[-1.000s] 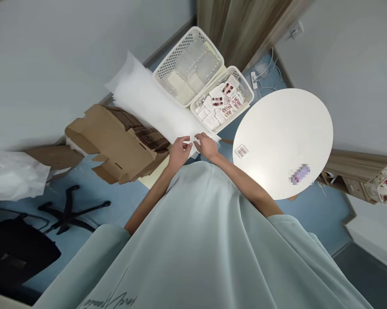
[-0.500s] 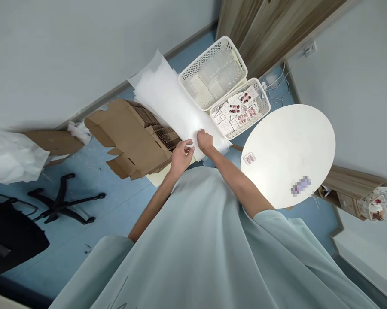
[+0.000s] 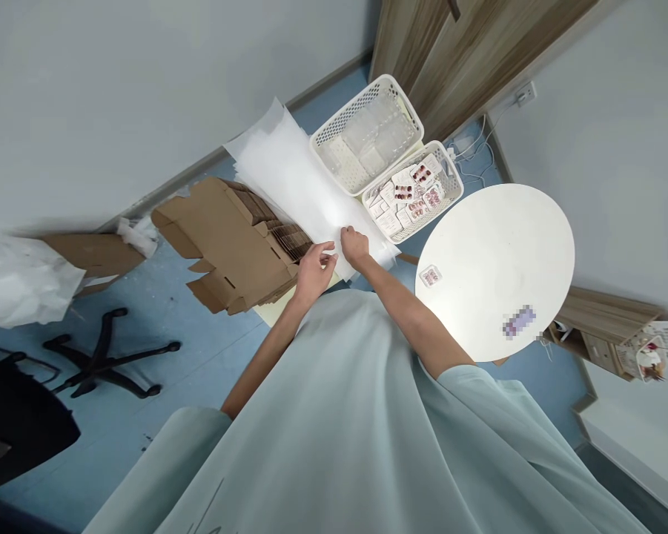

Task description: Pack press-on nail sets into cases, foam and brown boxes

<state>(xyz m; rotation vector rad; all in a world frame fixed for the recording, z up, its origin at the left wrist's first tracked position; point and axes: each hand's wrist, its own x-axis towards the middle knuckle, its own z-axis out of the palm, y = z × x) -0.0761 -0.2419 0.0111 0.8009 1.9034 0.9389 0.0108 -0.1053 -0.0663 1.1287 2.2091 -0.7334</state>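
Your right hand (image 3: 354,248), spread 1 s ago, is now curled shut over the white sheets (image 3: 305,185); can't tell if it grips any. Left hand (image 3: 316,273) half-open, apparently empty. Sheets lie between flattened cardboard (image 3: 227,245) and 2 baskets (image 3: 345,115). Light pinch probably avoids creases.

The person wears a loose shirt (image 3: 361,415) in a pale grey-green with a hint of blue, plain over most of its front. The cloth looks thin and soft, with a faint sheen; long folds run down it, lighter along their ridges and darker in the hollows, deepest beside the right arm (image 3: 411,311). The left sleeve (image 3: 183,445) and right sleeve (image 3: 472,400) are short and wide, matching the shirt in colour, and end near the elbows, leaving the forearms uncovered. Low on the left side of the front are thin dark strokes (image 3: 207,504), like handwriting, cut off by the lower edge of the view.
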